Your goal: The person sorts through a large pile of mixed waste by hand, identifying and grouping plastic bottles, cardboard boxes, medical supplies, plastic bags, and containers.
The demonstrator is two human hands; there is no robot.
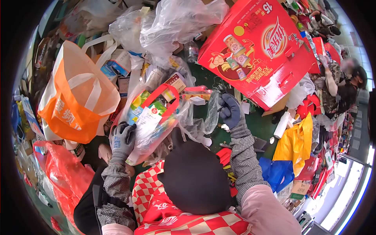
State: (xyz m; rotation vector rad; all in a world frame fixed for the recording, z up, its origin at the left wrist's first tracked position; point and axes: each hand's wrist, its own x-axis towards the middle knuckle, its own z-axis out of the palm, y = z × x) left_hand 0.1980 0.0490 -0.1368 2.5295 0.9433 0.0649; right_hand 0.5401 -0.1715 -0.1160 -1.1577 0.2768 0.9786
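My left hand (pixel 123 141), in a grey glove with dark fingertips, has its fingers bent over the left side of a clear plastic bag (pixel 150 135) with red handles. Inside that bag lie a white-labelled packet (pixel 148 118) and green and yellow wrappers. My right hand (pixel 230 111), in a dark blue-grey glove, is raised to the right with its fingers curled in. Whatever it may hold is hidden by the fingers. Crumpled clear plastic film (pixel 209 115) hangs just left of it. A small yellow-and-red box (pixel 197 93) lies between the hands.
A large red carton (pixel 258 51) leans at the upper right. An orange-and-white tote bag (pixel 72 102) stands open at left, above a red plastic bag (pixel 64 176). Yellow (pixel 293 147) and blue bags (pixel 277 172) lie at right. Another person (pixel 340 86) is at the far right.
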